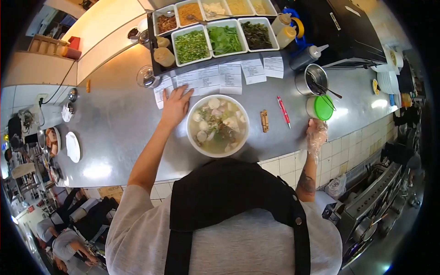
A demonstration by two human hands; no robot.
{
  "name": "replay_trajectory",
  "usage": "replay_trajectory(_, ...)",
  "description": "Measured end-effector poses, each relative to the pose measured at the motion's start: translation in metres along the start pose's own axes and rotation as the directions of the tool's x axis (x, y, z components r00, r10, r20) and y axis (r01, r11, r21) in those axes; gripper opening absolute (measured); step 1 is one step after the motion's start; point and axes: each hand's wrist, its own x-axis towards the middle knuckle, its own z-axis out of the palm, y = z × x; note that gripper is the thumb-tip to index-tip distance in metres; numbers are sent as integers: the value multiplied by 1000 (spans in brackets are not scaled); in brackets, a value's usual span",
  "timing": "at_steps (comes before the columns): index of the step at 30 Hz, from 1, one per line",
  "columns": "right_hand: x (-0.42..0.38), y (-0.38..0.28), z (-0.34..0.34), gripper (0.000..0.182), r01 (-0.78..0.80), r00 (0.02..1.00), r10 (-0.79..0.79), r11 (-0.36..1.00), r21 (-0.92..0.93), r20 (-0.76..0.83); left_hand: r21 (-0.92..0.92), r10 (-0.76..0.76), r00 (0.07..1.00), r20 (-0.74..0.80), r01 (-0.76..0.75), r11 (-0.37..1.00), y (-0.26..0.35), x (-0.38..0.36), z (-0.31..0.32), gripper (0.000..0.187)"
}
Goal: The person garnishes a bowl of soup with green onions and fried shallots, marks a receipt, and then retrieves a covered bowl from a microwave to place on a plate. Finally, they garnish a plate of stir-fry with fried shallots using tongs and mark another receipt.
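Observation:
My left hand [175, 106] lies with fingers spread on the lower edge of the paper order slips [208, 80], which are in a row along the tray of toppings. A white bowl [192, 137] of clear soup [220, 123], with pale balls, white chunks and chopped greens, stands right in front of my body. In a clear plastic glove, my right hand [317, 132] is curled closed at the counter's front edge, just below a tub with a green lid [323, 107]. What its fingers hold, if anything, is hidden.
White topping tubs [191, 45] and squeeze bottles [286, 35] line the back. A metal pot [308, 82] with utensils, a red pen [283, 112] and a brown clip-like piece [264, 121] sit to the right. A glass [146, 77] stands left; stacked plates [387, 82] are far right.

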Motion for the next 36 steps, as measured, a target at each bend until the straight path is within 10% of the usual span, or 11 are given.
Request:
replay_trajectory(11, -40, -92, 2, 32, 325, 946, -308, 907, -269, 103, -41, -38, 998, -50, 36, 999, -2, -7, -12, 47)
replay_trajectory(30, -36, -102, 30, 39, 298, 907, -189, 920, -256, 377, -12, -71, 990, -118, 70, 997, -11, -48, -27, 52)
replay_trajectory(36, -52, -132, 21, 35, 350, 897, -302, 931, -101, 323, -376, -281, 945, -169, 201, 905, 11, -93, -15, 38)
